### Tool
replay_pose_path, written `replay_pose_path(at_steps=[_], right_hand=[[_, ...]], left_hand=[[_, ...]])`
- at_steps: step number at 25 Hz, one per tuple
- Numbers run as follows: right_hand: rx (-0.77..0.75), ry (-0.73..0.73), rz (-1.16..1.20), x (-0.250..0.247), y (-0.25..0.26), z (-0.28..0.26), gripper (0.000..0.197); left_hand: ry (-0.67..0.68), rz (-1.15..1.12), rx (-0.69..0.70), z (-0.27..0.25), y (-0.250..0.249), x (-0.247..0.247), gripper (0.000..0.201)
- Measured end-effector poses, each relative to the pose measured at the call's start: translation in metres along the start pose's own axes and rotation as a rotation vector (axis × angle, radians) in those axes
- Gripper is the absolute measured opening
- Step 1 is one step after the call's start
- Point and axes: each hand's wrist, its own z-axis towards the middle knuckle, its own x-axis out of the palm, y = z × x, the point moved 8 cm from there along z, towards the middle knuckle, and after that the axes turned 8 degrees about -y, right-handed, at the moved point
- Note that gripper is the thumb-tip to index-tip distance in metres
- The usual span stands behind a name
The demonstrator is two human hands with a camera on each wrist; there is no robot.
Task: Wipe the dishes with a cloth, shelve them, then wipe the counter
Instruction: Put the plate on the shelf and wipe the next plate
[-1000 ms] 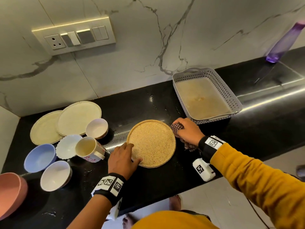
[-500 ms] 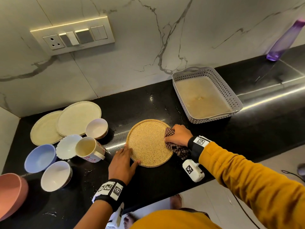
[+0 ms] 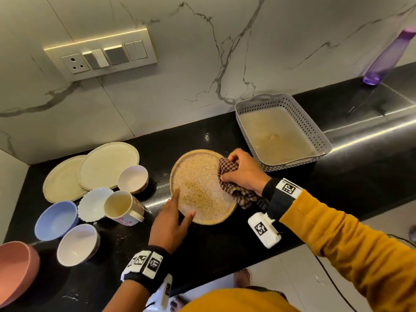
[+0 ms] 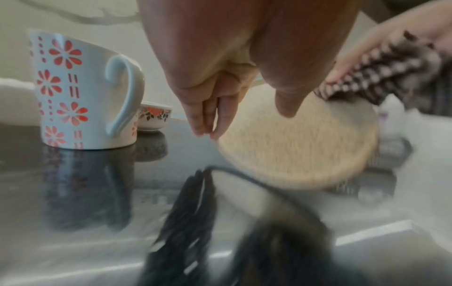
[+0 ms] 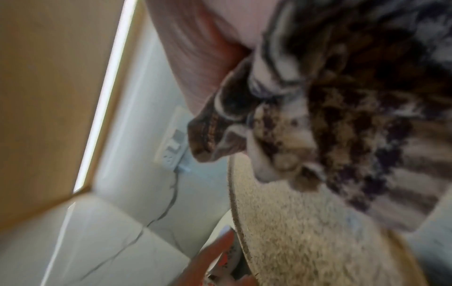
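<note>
Wiping step in hand, first stage of the task, judged from the layout.

Item: speckled plate (image 3: pixel 202 186), flat on the black bench (image 3: pixel 337 188), centre. Right hand (image 3: pixel 244 171) over its right rim, fingers curled round a bunched check cloth (image 3: pixel 234 188) and pressing it on the plate; cloth tail hangs off the rim onto the bench. Left hand (image 3: pixel 172 219) at the near-left rim, fingers straight and close together, thumb apart, steadying the plate with its tips.

Awaiting wipe, left end of bench: two cream plates (image 3: pixel 108 170), overlapping; scalloped white dish (image 3: pixel 94 203); floral mug (image 3: pixel 122 207), just beside the left hand; small bowl (image 3: pixel 132 178); blue bowl (image 3: pixel 56 219); white bowl (image 3: pixel 77 244); pink bowl (image 3: pixel 15 266), partly out of view.

Grey basket (image 3: pixel 315 136), right of the plate, nothing in it; possibly the shelving place, cannot tell. No shelf in view.

Next move, as judged: sweep the cloth across the plate's face while the left hand holds it against sliding, then lift it away for shelving.
</note>
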Motion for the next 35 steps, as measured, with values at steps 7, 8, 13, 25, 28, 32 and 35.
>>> replay_pose_path(at_steps=[7, 8, 13, 25, 28, 32, 35], right_hand=[[-0.841, -0.125, -0.251, 0.015, 0.101, -0.102, 0.049], [-0.899, -0.086, -0.296, 0.026, 0.101, -0.108, 0.052], [-0.994, 0.117, -0.235, 0.041, 0.084, -0.118, 0.054], [-0.703, -0.298, 0.116, 0.025, 0.141, -0.061, 0.040], [-0.902, -0.074, 0.074, 0.068, 0.156, -0.103, 0.048], [-1.117, 0.091, -0.184, 0.098, 0.156, -0.122, 0.064], [-1.094, 0.022, -0.250, 0.095, 0.172, -0.092, 0.068]], left_hand=[[-0.017, -1.100, -0.484, 0.013, -0.040, -0.048, 0.080], [-0.030, -1.152, -0.539, 0.013, -0.037, -0.050, 0.073], [-0.230, -1.270, -0.656, 0.009, -0.006, -0.058, 0.046], [-0.358, -1.079, -0.300, 0.015, -0.035, -0.108, 0.068], [-0.434, -1.116, -0.371, 0.019, -0.020, -0.123, 0.095], [-0.366, -1.254, -0.383, 0.017, -0.023, -0.132, 0.089], [-0.378, -1.245, -0.302, 0.023, -0.033, -0.135, 0.089]])
